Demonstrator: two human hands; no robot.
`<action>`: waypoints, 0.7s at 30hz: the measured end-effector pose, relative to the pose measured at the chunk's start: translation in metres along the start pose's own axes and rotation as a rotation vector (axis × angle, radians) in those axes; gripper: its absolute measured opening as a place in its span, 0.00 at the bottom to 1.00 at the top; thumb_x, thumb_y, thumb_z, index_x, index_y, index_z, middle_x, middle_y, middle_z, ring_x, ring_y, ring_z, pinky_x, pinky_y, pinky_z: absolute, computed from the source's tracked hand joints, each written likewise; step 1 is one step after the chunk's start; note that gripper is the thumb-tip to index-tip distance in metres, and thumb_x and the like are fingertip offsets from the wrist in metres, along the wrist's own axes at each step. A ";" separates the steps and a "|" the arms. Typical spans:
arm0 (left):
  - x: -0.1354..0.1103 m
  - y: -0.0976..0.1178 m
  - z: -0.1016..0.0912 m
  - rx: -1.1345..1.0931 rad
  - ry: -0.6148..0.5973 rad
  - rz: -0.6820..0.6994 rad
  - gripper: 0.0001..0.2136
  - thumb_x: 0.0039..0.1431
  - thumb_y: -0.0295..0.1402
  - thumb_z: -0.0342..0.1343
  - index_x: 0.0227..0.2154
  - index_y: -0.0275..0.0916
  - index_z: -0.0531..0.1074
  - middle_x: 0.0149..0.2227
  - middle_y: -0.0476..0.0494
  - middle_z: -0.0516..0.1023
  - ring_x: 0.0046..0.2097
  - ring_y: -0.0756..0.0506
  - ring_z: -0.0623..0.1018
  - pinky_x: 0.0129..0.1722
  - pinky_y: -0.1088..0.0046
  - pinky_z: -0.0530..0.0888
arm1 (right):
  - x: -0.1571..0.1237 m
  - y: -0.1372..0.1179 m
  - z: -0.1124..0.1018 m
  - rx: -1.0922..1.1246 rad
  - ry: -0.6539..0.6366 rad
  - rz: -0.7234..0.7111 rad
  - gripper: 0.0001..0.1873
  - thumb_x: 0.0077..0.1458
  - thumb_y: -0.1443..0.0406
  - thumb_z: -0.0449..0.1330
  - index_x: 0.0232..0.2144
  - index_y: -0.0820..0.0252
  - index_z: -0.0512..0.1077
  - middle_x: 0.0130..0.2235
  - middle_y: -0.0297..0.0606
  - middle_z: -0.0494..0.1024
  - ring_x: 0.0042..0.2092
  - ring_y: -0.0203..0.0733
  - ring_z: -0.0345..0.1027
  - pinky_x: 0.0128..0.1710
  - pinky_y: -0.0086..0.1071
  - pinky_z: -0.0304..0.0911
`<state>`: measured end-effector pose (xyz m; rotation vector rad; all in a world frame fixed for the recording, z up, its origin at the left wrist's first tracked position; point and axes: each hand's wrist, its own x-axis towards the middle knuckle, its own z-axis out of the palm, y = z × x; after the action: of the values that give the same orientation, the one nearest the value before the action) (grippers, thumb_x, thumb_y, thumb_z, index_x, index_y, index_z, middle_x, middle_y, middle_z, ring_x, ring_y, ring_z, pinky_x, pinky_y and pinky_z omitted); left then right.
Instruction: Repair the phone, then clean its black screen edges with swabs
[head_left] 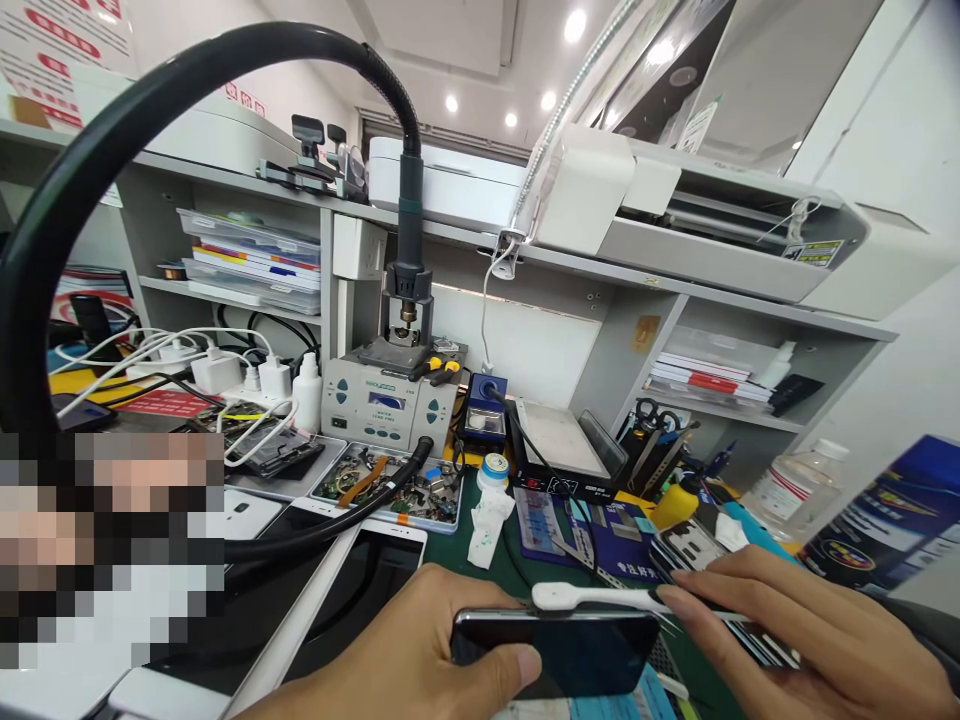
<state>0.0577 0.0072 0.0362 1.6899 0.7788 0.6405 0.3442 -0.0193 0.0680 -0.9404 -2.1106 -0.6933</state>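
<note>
My left hand grips a black phone at the bottom middle, thumb lying along its near edge. My right hand reaches in from the right, fingers closed on a thin white tool laid across the phone's top edge. Under the right hand lie dark phone parts on the green mat.
A hot-air rework station with a black hose stands at the centre back, with a parts tray in front of it. A heating plate, a white phone, a clear bottle and a blue box surround the mat. Shelves and printers stand behind.
</note>
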 end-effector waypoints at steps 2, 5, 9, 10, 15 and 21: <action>0.000 0.002 0.000 -0.006 0.001 0.020 0.20 0.60 0.50 0.55 0.29 0.37 0.77 0.27 0.49 0.69 0.32 0.47 0.65 0.33 0.74 0.65 | 0.002 0.003 0.000 0.032 -0.011 0.030 0.02 0.57 0.68 0.68 0.31 0.59 0.79 0.28 0.36 0.82 0.26 0.37 0.77 0.27 0.28 0.70; 0.000 0.005 -0.001 -0.017 0.011 0.020 0.21 0.60 0.51 0.56 0.28 0.36 0.77 0.27 0.49 0.69 0.31 0.47 0.65 0.33 0.74 0.65 | 0.001 0.008 -0.001 0.034 -0.032 0.033 0.02 0.56 0.69 0.68 0.31 0.59 0.79 0.28 0.37 0.82 0.27 0.40 0.78 0.27 0.29 0.71; 0.002 0.003 -0.003 -0.024 -0.022 0.000 0.21 0.58 0.52 0.56 0.27 0.36 0.75 0.27 0.49 0.68 0.31 0.47 0.65 0.33 0.73 0.65 | -0.004 0.013 -0.004 0.017 -0.065 -0.009 0.05 0.55 0.71 0.69 0.33 0.58 0.79 0.30 0.37 0.84 0.28 0.41 0.79 0.29 0.30 0.73; 0.002 0.002 -0.003 -0.020 -0.044 0.000 0.21 0.58 0.52 0.56 0.26 0.37 0.74 0.27 0.49 0.67 0.31 0.48 0.64 0.33 0.73 0.65 | -0.005 0.013 -0.003 0.020 -0.070 -0.005 0.05 0.55 0.72 0.69 0.34 0.58 0.78 0.31 0.37 0.84 0.28 0.41 0.79 0.29 0.30 0.73; 0.002 0.000 -0.004 0.036 -0.042 -0.016 0.19 0.61 0.50 0.53 0.25 0.38 0.67 0.26 0.52 0.60 0.30 0.49 0.59 0.30 0.73 0.60 | -0.005 0.008 0.001 0.038 -0.075 0.003 0.04 0.55 0.70 0.69 0.34 0.59 0.78 0.29 0.38 0.81 0.28 0.40 0.78 0.25 0.29 0.70; 0.000 0.001 -0.003 0.031 -0.037 -0.021 0.19 0.60 0.50 0.53 0.26 0.38 0.67 0.26 0.53 0.57 0.30 0.49 0.58 0.29 0.74 0.59 | -0.005 0.002 0.006 0.001 -0.072 -0.009 0.02 0.56 0.68 0.68 0.34 0.58 0.78 0.29 0.37 0.81 0.27 0.41 0.78 0.25 0.30 0.71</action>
<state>0.0558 0.0092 0.0384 1.7146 0.7822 0.5835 0.3461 -0.0166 0.0608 -0.9687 -2.1791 -0.6715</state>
